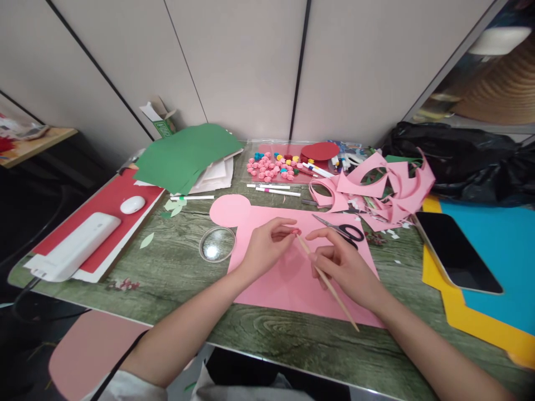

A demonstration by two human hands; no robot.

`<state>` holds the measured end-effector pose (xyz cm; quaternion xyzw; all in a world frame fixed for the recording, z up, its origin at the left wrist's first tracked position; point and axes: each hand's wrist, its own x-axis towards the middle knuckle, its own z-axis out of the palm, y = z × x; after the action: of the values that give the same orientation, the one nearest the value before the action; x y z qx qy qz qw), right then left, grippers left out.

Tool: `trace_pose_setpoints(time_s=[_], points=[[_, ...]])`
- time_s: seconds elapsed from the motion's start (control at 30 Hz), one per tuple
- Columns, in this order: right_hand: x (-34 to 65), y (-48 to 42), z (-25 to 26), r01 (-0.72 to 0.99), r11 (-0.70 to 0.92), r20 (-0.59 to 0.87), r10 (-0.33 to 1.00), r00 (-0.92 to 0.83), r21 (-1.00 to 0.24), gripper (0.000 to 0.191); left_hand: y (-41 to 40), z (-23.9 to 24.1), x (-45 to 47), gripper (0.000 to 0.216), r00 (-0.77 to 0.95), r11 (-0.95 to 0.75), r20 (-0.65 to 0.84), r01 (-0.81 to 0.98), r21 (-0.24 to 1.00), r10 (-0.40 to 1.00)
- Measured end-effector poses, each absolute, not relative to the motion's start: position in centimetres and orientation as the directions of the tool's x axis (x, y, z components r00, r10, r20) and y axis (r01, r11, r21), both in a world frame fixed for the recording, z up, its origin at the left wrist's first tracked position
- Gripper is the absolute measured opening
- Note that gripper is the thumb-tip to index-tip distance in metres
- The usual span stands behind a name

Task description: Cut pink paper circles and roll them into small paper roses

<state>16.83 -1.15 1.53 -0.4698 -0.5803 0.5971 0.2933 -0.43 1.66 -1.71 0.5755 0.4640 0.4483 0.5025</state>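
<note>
At frame centre, the right hand (343,267) is gripping a wooden stick (328,283); the left hand (265,248) is pinching a small pink roll (296,231) at its tip.

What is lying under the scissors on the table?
The scissors rest on the pink sheet, which lies on the green wood-grain table. The table beneath the sheet is covered.

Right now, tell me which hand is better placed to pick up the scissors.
Right. The right hand, though it holds the wooden stick, lies just beside the scissors on the pink sheet. The left hand pinches a small pink piece farther away.
</note>
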Motion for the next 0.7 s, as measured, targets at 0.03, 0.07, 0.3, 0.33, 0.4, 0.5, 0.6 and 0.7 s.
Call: trace_pose_setpoints(time_s=[0.03,0.07,0.3,0.33,0.4,0.5,0.6,0.7], points=[[16.9,-1.1,1.5,0.195,-0.154,-0.220,0.897,-0.382,-0.969,0.023,1.6,-1.7,-0.4,0.026,0.168,-0.086,0.067,0.112,0.990,0.984],[16.9,-1.1,1.4,0.197,-0.155,-0.220,0.900,-0.375,-0.968,0.022,1.6,-1.7,-0.4,0.026,0.166,-0.110,0.087,0.140,0.984,0.982],[16.9,-1.1,0.8,0.188,-0.184,-0.239,0.912,-0.333,-0.965,0.017,1.3,-1.7,-0.6,0.024,0.136,-0.301,0.270,0.344,0.890,0.953],[16.8,-1.2,0.7,0.176,-0.189,-0.239,0.912,-0.333,-0.966,0.016,1.3,-1.7,-0.6,0.023,0.138,-0.317,0.286,0.363,0.876,0.948],[16.7,-1.2,0.6,0.137,-0.211,-0.246,0.908,-0.338,-0.968,0.017,1.2,-1.6,-0.7,0.022,0.141,-0.339,0.308,0.395,0.854,0.941],[16.5,-1.2,0.3,0.016,-0.274,-0.263,0.903,-0.340,-0.962,0.019,1.2,-1.7,-0.7,0.022,0.140,-0.365,0.338,0.431,0.825,0.931],[16.2,-1.2,0.2,-0.137,-0.375,-0.308,0.883,-0.354,-0.917,0.022,1.1,-1.8,-0.6,0.023,0.136,-0.386,0.366,0.448,0.806,0.921],[16.1,-1.2,0.1,-0.175,-0.400,-0.317,0.874,-0.368,-0.900,0.025,1.0,-1.8,-0.5,0.027,0.121,-0.365,0.347,0.414,0.834,0.930]])
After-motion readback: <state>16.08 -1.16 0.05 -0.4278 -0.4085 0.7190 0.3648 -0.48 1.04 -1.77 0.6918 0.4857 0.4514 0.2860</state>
